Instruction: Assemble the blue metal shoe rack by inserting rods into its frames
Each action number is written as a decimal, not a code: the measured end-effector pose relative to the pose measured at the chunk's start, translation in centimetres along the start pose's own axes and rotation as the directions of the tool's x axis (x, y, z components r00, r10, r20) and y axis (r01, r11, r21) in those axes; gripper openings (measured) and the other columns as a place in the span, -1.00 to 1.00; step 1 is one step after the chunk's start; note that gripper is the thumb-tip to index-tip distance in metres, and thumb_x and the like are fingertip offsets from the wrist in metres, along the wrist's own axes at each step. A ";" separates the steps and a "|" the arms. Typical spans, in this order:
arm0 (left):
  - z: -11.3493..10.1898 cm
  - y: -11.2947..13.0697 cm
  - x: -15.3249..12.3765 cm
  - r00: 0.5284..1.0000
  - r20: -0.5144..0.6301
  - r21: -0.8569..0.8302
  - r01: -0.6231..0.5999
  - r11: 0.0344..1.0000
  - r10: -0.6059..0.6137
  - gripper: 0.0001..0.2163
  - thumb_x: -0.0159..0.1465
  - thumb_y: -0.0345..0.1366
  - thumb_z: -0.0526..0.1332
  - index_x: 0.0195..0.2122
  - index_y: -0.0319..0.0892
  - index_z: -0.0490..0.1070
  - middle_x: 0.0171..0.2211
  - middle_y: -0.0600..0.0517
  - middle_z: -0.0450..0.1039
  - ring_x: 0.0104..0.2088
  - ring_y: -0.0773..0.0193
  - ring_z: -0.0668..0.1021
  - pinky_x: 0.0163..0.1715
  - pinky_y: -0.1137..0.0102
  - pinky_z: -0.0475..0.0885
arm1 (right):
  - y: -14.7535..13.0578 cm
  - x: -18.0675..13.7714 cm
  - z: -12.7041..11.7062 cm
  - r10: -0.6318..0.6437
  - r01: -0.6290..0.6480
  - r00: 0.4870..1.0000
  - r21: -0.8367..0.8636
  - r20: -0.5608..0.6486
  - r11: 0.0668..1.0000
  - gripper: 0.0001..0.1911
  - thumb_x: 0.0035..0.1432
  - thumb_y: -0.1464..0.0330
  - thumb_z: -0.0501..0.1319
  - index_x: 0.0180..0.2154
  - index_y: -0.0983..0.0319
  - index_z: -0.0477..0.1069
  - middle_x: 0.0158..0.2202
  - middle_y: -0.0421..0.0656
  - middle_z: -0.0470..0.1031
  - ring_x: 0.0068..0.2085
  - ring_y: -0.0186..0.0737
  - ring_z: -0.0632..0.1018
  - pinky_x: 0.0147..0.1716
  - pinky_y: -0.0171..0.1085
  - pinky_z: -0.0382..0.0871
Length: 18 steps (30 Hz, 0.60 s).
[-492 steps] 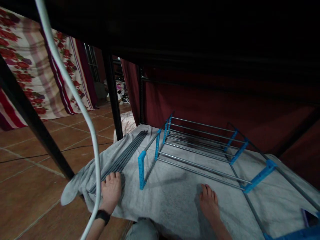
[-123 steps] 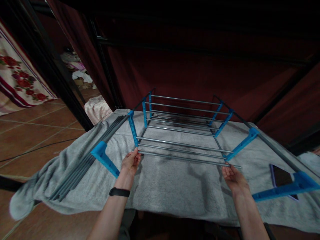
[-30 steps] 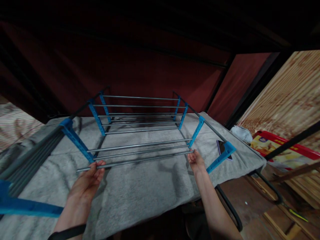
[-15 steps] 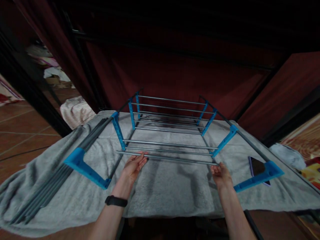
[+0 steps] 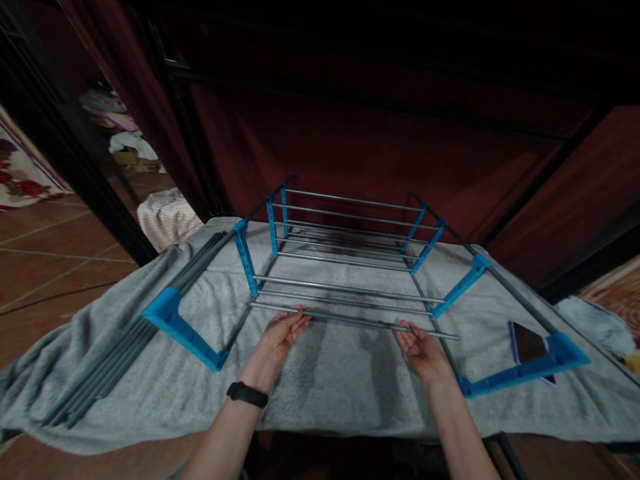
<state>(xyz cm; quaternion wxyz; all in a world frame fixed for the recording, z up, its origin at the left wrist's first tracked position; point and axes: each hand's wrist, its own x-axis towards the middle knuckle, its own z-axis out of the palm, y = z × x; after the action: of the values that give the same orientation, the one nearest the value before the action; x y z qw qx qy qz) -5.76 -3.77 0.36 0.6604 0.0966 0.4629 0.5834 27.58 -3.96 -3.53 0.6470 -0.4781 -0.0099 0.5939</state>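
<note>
A loose grey metal tube (image 5: 355, 321) lies crosswise in both my hands, just in front of a partly built rack (image 5: 345, 289) of blue plastic brackets and metal bars. My left hand (image 5: 284, 331) pinches it left of its middle, palm up. Toward its right end my right hand (image 5: 420, 347) holds it between thumb and fingers. The tube's left end is beside the left blue bracket (image 5: 246, 259); whether they touch I cannot tell. Its right end sticks out past my right hand, over the rack's right lower rail. A front left bracket (image 5: 185, 330) and front right bracket (image 5: 525, 367) stand nearer me.
Several spare tubes (image 5: 125, 347) lie bundled on the left of the grey blanket (image 5: 330, 400). A phone (image 5: 530, 347) rests on the blanket at the right, partly behind the front right bracket. Dark red panels (image 5: 350, 147) rise behind the rack.
My right hand has slid inward along the tube, from its right end toward the middle. The tube has shifted slightly right against the rack. The whole view has turned a little left.
</note>
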 end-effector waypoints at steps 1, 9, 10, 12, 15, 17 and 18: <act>0.0 0.0 0.0 1.000 -0.001 -0.004 -0.002 1.000 0.002 -0.82 0.11 -0.68 0.24 -0.33 -0.32 0.45 -0.36 -0.14 0.54 -0.40 0.21 0.61 -0.38 0.43 0.57 | 0.5 -0.2 0.3 0.005 -0.005 1.000 -0.004 0.020 1.000 -0.82 0.13 0.61 0.13 -0.37 0.25 0.41 -0.39 -0.15 0.59 -0.36 -0.32 0.62 -0.31 -0.31 0.60; -0.1 -0.1 0.0 1.000 -0.015 -0.017 -0.018 1.000 0.018 -0.83 0.11 -0.68 0.24 -0.35 -0.31 0.43 -0.37 -0.12 0.54 -0.39 0.19 0.61 -0.38 0.41 0.57 | 4.0 -1.3 1.8 -0.004 0.010 0.989 -0.041 0.147 0.999 -0.92 0.10 0.52 0.25 -0.37 0.24 0.45 -0.30 -0.10 0.62 -0.26 -0.26 0.63 -0.21 -0.28 0.60; -0.1 -0.1 -0.1 1.000 -0.015 -0.018 -0.018 1.000 0.018 -0.82 0.11 -0.68 0.24 -0.36 -0.31 0.42 -0.37 -0.11 0.54 -0.39 0.18 0.61 -0.38 0.40 0.58 | 4.3 -1.4 1.9 -0.009 0.015 0.987 -0.039 0.163 0.999 -0.92 0.09 0.51 0.26 -0.37 0.23 0.46 -0.29 -0.11 0.62 -0.25 -0.26 0.63 -0.20 -0.27 0.59; -0.2 0.0 -0.1 1.000 -0.017 -0.019 -0.018 1.000 0.017 -0.81 0.10 -0.69 0.24 -0.35 -0.30 0.42 -0.36 -0.10 0.53 -0.38 0.18 0.61 -0.37 0.40 0.58 | 4.8 -1.6 2.1 -0.015 0.021 0.980 -0.032 0.197 0.999 -0.92 0.09 0.51 0.27 -0.37 0.23 0.47 -0.29 -0.11 0.62 -0.23 -0.26 0.63 -0.18 -0.26 0.59; -0.4 0.2 0.0 0.999 -0.035 -0.018 -0.016 1.000 0.015 -0.81 0.12 -0.69 0.23 -0.34 -0.29 0.43 -0.36 -0.09 0.54 -0.39 0.20 0.61 -0.37 0.41 0.57 | 5.5 -2.2 2.7 -0.009 0.015 0.967 -0.022 0.254 1.000 -0.93 0.07 0.50 0.29 -0.37 0.24 0.49 -0.29 -0.10 0.62 -0.22 -0.25 0.63 -0.16 -0.27 0.58; -0.5 0.3 0.2 0.998 -0.060 -0.014 -0.013 1.000 0.012 -0.82 0.13 -0.67 0.22 -0.34 -0.29 0.43 -0.37 -0.08 0.53 -0.41 0.23 0.61 -0.40 0.46 0.56 | 5.9 -2.6 3.2 -0.009 0.014 0.962 -0.016 0.273 1.000 -0.93 0.04 0.51 0.30 -0.38 0.24 0.48 -0.30 -0.11 0.61 -0.22 -0.25 0.63 -0.15 -0.26 0.57; -0.5 0.3 0.3 0.997 -0.072 -0.011 -0.010 1.000 0.009 -0.83 0.14 -0.67 0.22 -0.33 -0.29 0.43 -0.39 -0.08 0.53 -0.41 0.25 0.61 -0.41 0.48 0.54 | 6.1 -2.8 3.5 -0.013 0.017 0.961 -0.014 0.277 1.000 -0.91 0.03 0.51 0.31 -0.39 0.23 0.48 -0.30 -0.12 0.61 -0.23 -0.25 0.63 -0.15 -0.26 0.57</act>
<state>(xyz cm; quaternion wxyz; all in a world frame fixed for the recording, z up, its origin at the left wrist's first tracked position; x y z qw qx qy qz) -6.39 -3.67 0.11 0.6409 0.0739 0.4828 0.5922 20.11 -5.01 -3.91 0.6400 -0.3957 -0.1086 0.6497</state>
